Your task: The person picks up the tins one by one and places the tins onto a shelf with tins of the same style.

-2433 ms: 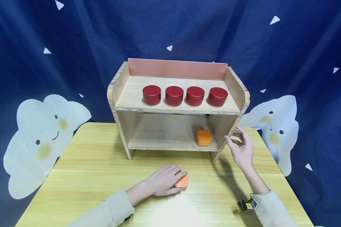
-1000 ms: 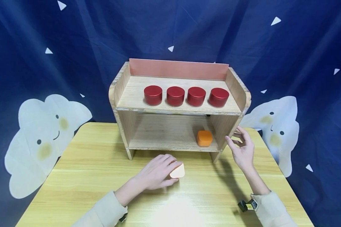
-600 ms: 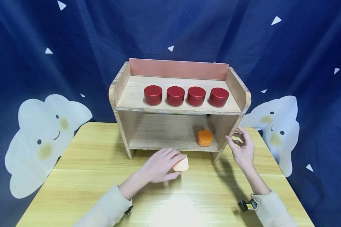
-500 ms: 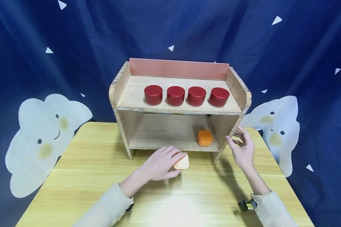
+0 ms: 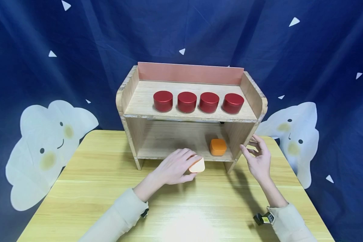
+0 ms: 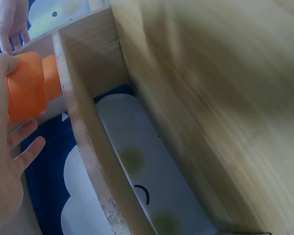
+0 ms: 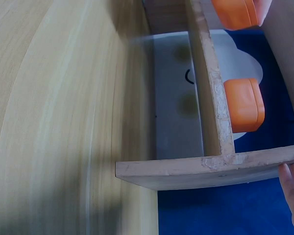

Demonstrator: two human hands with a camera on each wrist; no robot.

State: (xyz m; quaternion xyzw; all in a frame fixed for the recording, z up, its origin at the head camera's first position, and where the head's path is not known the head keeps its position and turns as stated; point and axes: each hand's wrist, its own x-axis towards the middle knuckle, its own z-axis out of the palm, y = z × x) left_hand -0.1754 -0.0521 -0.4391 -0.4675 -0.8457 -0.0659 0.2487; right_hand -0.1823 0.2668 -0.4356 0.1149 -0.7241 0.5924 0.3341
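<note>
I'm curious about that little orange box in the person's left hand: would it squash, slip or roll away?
The orange box probably stays stiff: it keeps its shape in the left hand. It seems light, as fingers alone carry it. Its smooth rounded corners might slip, but its flat faces make rolling unlikely.

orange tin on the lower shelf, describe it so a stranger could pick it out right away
On the table stands a wooden shelf unit. The orange tin sits on its lower board at the right end. Unlike the tin in the left hand, it lies untouched; the red tins above are round.
</note>
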